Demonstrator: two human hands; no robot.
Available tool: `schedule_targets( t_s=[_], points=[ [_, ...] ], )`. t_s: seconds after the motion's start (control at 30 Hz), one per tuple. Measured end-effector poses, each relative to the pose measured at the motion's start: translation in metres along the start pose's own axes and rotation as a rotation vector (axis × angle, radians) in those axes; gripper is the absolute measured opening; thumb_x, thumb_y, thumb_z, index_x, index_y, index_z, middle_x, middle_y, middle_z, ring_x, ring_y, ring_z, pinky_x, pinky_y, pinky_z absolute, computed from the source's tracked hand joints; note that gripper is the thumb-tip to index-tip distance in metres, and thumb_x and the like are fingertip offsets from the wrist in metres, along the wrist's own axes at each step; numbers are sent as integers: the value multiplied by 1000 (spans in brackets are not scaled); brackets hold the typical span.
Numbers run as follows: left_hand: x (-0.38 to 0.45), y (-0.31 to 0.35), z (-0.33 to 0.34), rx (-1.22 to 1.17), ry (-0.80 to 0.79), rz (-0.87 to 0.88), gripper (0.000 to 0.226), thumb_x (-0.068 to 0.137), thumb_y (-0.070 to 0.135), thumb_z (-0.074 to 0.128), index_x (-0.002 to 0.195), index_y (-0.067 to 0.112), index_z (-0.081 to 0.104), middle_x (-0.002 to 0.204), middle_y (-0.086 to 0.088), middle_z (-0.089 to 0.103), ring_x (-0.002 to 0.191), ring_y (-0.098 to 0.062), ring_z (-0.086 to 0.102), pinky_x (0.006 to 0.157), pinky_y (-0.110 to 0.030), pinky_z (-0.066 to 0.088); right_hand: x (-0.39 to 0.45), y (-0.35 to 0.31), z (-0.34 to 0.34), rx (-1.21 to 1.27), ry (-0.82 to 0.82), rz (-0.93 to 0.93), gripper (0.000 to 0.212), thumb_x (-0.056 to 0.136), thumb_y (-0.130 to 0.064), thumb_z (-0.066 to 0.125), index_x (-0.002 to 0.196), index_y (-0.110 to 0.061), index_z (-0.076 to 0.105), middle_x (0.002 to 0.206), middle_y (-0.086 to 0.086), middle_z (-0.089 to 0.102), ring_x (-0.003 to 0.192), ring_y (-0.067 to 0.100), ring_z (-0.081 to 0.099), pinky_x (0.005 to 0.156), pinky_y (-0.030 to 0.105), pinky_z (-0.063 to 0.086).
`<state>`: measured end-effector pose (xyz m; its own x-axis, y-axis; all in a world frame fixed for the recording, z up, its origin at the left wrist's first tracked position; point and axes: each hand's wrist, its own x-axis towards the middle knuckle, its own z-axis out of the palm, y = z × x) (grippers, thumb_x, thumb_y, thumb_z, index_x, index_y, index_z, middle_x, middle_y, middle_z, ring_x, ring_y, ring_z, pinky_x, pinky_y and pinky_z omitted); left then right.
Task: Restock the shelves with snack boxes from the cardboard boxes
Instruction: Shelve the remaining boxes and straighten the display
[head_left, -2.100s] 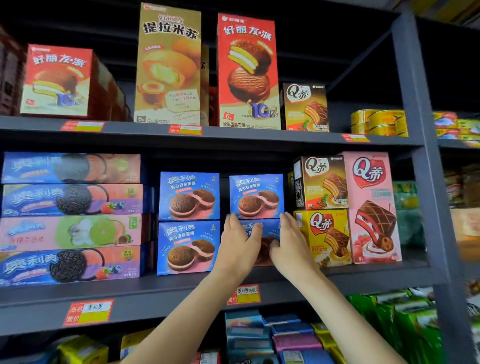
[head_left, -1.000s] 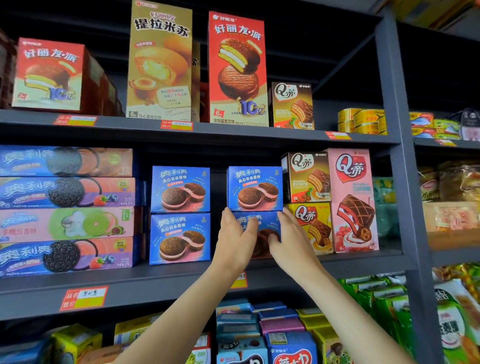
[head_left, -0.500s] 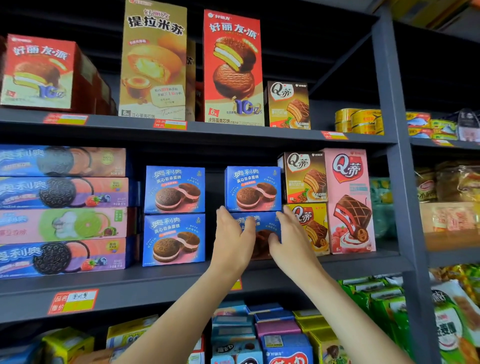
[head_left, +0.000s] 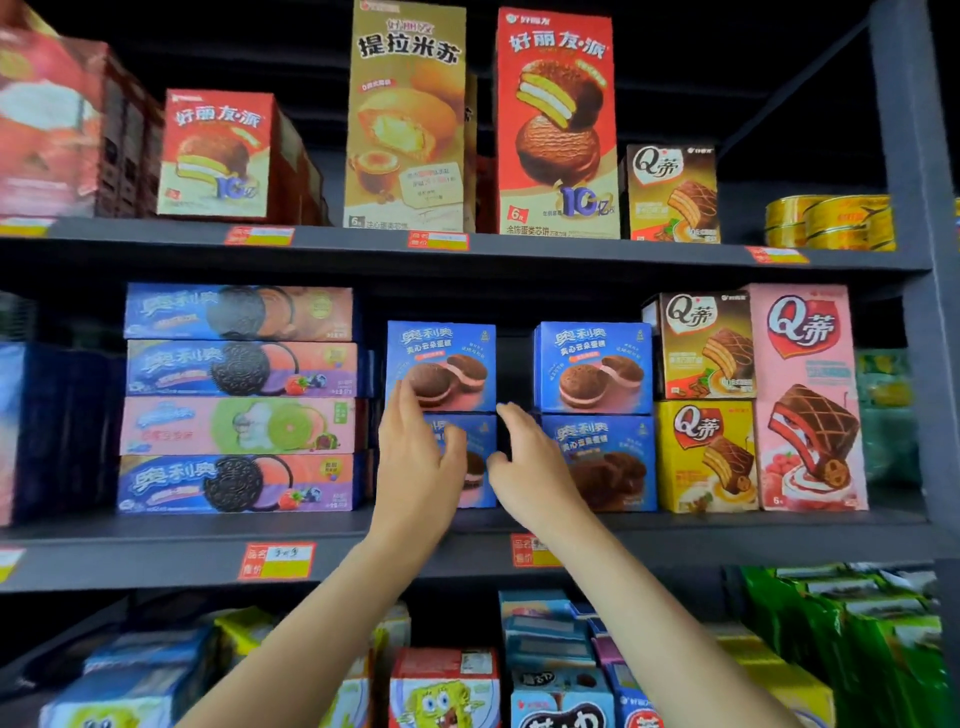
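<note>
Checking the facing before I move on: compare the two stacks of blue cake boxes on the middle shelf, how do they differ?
The left stack has both hands at its lower box, left hand covering its front; the right stack stands untouched, fully visible. The right stack abuts the Q boxes; the left stands apart. Both are two boxes high, same design.

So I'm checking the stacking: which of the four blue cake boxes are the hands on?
The lower-left blue cake box, under the upper-left one. The left hand covers its front and the right hand reaches its right edge; the right stack is untouched.
</note>
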<state>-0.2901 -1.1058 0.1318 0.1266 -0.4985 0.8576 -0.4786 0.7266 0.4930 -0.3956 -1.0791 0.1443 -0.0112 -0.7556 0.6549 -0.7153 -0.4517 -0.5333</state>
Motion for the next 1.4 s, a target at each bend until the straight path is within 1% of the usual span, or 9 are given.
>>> schedule_targets(
  t_s=[0.3, 0.47, 0.57, 0.77, 0.83, 0.93, 1.17, 1.3, 1.4],
  points=[
    [9, -14, -7, 64, 10, -68, 60, 93, 13, 44, 146, 4, 18, 153, -10, 20, 143, -21, 17, 116, -32, 20, 9, -8, 10, 51, 13, 72, 63, 96, -4, 39, 151, -14, 10, 159, -3, 3, 145, 16, 9, 115, 28, 17],
    [14, -14, -11, -44, -32, -203, 55, 95, 13, 40, 145, 7, 21, 148, -7, 30, 134, -21, 33, 95, -20, 28, 10, -10, 15, 92, 22, 69, 64, 96, -4, 40, 151, -15, 9, 158, -2, 11, 143, 17, 19, 112, 28, 24],
    [19, -20, -14, -53, 26, -232, 34, 96, 9, 35, 128, 4, 44, 123, -14, 54, 108, -25, 52, 67, -6, 35, 10, -9, 17, 115, 61, 72, 61, 96, -3, 40, 150, -16, 16, 154, 1, 24, 136, 17, 33, 109, 30, 34],
    [17, -25, -20, 57, 61, -136, 28, 97, 7, 35, 118, 2, 54, 109, -16, 62, 84, -18, 49, 54, -19, 32, 6, -4, 22, 126, 128, 63, 57, 95, -4, 40, 149, -15, 24, 122, 2, 46, 91, 10, 40, 89, 31, 42],
    [17, -24, -19, 62, 48, -125, 29, 97, 8, 36, 120, 1, 53, 111, -15, 61, 86, -17, 50, 53, -10, 38, 3, -5, 19, 97, 139, 50, 56, 95, -4, 40, 148, -13, 24, 143, 5, 40, 115, 17, 48, 103, 34, 38],
    [15, -19, -16, 65, 31, -105, 33, 98, 8, 37, 128, 1, 48, 123, -13, 56, 93, -11, 47, 56, -7, 37, 0, -6, 13, 56, 165, 28, 54, 96, -3, 40, 147, -11, 24, 154, 1, 25, 140, 16, 27, 110, 26, 26],
    [10, -10, -11, 66, 29, -123, 41, 98, 11, 40, 139, 5, 39, 136, -9, 48, 117, -19, 50, 74, -10, 32, -1, -2, 9, 17, 186, 30, 54, 96, -2, 40, 147, -9, 24, 154, 1, 24, 140, 16, 25, 109, 23, 27],
    [13, -15, -12, 83, 29, -124, 39, 98, 10, 39, 136, 5, 42, 132, -11, 50, 112, -19, 52, 65, -10, 36, 1, -4, 11, 4, 181, 18, 52, 96, -2, 39, 146, -8, 26, 152, 1, 26, 139, 15, 27, 104, 19, 27],
    [14, -18, -14, 75, 14, -123, 37, 97, 9, 39, 134, 5, 43, 128, -12, 51, 110, -20, 52, 73, -16, 36, 3, -6, 14, 7, 184, 18, 52, 96, 0, 38, 146, -8, 26, 153, 1, 26, 140, 15, 26, 107, 20, 25]
  ],
)
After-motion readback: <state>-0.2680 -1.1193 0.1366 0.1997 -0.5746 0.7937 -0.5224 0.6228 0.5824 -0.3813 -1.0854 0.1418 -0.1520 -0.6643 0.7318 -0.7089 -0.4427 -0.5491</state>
